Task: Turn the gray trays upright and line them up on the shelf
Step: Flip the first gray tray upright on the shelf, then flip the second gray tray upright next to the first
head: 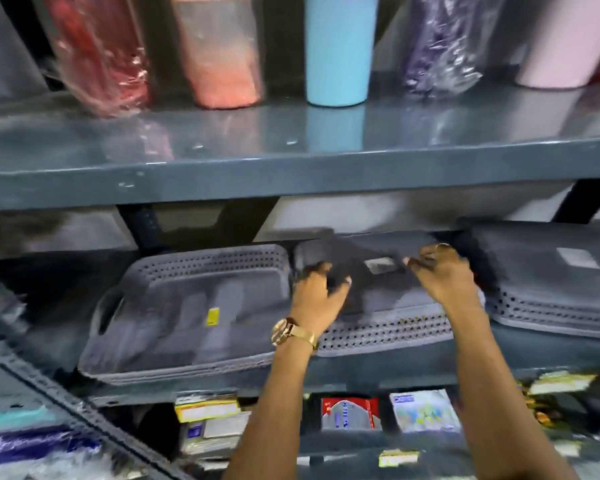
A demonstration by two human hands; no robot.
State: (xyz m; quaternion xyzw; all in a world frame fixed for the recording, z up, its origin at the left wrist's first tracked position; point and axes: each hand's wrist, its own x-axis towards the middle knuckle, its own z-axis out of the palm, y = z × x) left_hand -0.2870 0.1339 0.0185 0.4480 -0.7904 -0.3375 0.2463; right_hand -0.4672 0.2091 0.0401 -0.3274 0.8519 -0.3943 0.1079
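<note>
Three stacks of gray perforated trays lie on the middle shelf (395, 370). The left stack (187, 317) sits right side up with a yellow sticker inside. The middle stack (385, 327) and the right stack (548, 292) lie bottom up. My left hand (317, 296), with a gold watch on the wrist, grips the left end of the top middle tray (374, 251). My right hand (444, 271) grips its right end. That tray is blurred and tilted, its far edge raised.
The shelf above (291, 157) holds wrapped tumblers: red (97, 53), pink (219, 53), light blue (340, 50), purple (444, 46). Its front edge hangs low over the trays. Small packaged goods (350, 414) fill the shelf below. A slotted steel upright (49, 386) slants at lower left.
</note>
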